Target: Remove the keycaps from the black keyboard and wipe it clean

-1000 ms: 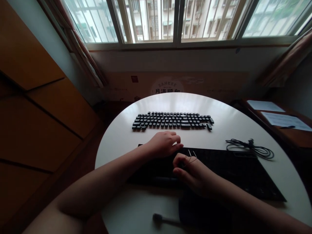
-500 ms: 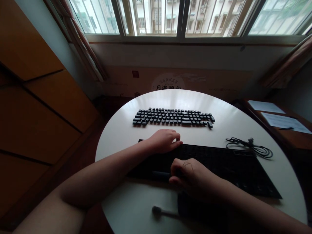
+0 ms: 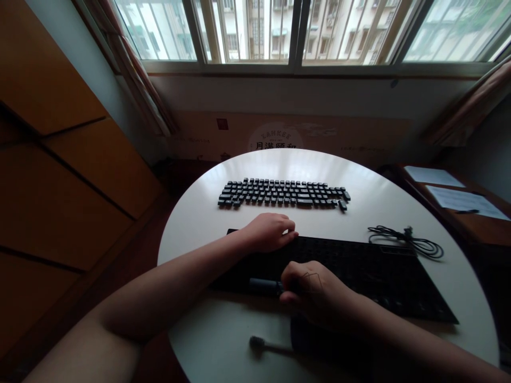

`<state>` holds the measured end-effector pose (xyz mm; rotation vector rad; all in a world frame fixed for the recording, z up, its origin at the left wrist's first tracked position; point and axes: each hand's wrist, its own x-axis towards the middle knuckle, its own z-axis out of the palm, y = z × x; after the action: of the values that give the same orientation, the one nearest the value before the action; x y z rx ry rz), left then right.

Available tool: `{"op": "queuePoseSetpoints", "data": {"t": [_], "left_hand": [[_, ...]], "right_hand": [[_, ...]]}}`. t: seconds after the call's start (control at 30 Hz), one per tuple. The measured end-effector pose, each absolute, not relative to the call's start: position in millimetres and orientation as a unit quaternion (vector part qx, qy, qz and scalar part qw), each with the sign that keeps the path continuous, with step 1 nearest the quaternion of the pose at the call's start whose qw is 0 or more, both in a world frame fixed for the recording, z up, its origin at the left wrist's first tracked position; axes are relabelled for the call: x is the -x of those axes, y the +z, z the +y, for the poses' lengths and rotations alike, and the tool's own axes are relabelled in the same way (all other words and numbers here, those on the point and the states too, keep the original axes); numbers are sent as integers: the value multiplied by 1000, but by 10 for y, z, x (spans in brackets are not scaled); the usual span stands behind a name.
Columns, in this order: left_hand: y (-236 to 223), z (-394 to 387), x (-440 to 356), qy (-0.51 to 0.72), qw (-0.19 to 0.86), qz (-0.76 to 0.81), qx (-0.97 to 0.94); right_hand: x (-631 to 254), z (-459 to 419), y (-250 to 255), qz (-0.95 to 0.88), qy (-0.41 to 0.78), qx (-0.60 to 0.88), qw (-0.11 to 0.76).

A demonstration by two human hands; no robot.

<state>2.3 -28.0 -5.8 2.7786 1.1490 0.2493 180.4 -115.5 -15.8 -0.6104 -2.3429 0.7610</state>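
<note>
A black keyboard (image 3: 359, 271) lies across the white round table, most of its surface too dark to make out. My left hand (image 3: 271, 232) lies over its far edge with the fingers bent, holding it there. Above the keyboard's near side, my right hand (image 3: 307, 287) is closed on a keycap puller, whose thin wires (image 3: 313, 282) show over the back of the hand; its handle is hidden. A dark bar (image 3: 264, 286), which looks like the space bar, sits at the tips of my right fingers. Behind the keyboard, loose black keycaps (image 3: 279, 192) lie in rows.
A coiled black cable (image 3: 417, 242) lies on the table (image 3: 191, 223) at the right. Near me, a small brush (image 3: 257, 343) lies beside a dark object (image 3: 315, 338). Papers (image 3: 467, 201) and a pen (image 3: 467, 211) rest on a brown surface at the right.
My right hand has turned and moved slightly left and down, so the puller's wires no longer stand upright. The dark bar shows more clearly beside it. My left hand stays on the keyboard.
</note>
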Motion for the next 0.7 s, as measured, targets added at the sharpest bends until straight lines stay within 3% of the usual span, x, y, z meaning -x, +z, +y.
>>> {"op": "queuePoseSetpoints", "data": {"t": [0.3, 0.47, 0.7], "left_hand": [[-69, -280, -23, 85, 54, 378, -920], [-58, -295, -17, 88, 47, 374, -922], [-2, -248, 8, 108, 95, 374, -916]], "right_hand": [[-1814, -1166, -201, -874, 308, 222, 303], [-1874, -1150, -198, -795, 359, 286, 397], [-1909, -1068, -118, -790, 364, 295, 395]]}}
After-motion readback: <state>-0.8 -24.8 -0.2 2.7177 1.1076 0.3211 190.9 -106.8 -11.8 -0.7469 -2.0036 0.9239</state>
